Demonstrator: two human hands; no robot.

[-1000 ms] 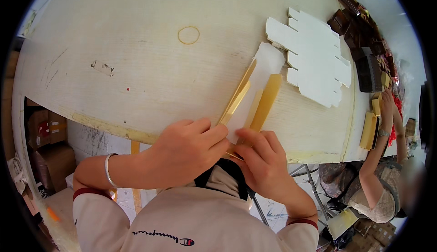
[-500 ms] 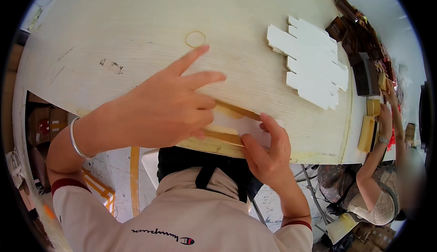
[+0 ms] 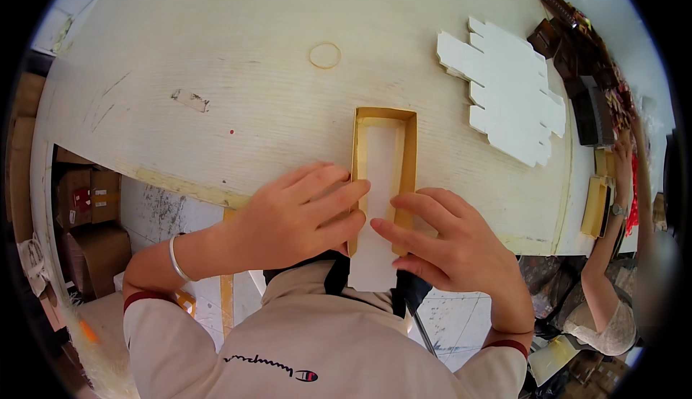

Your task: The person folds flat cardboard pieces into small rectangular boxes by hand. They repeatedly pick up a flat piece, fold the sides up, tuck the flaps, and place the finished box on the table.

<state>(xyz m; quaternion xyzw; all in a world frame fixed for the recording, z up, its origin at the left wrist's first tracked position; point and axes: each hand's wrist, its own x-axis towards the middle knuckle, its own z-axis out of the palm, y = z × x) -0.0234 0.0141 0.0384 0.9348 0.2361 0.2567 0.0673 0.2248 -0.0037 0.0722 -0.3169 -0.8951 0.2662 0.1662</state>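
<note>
Person at near edge of the tabletop (image 3: 252, 17), both hands on a narrow gold box (image 3: 409, 147). Box sits at the middle of the near edge, long side pointing away from the person, open top up. Side walls and far end wall are up. At the near end the white panel (image 3: 373, 266) lies flat, sticking out past the tabletop's near edge toward the person's lap.

Left hand (image 3: 310, 215) grasps the left wall, fingers bent over it, tips inside; thumb mostly hidden. Right hand (image 3: 458, 240) grasps the right wall near the open end, fingers spread, fingertips inside, thumb low by the wall's near end. Can't tell how firm either grip is. Bracelet (image 3: 173, 258) on left wrist.

Stack of white flat cutouts (image 3: 504, 89) near the tabletop's right edge, well apart from the box. Rubber band (image 3: 310, 54) lies beyond the box, a bit left, away from the near edge. Small red dot (image 3: 231, 132) nearer the left part of the near edge.

Past the right edge: dark bin (image 3: 592, 116), another gold box (image 3: 597, 204), a co-worker's hand (image 3: 623, 154) reaching. Cardboard boxes (image 3: 101, 258) below the left corner.
</note>
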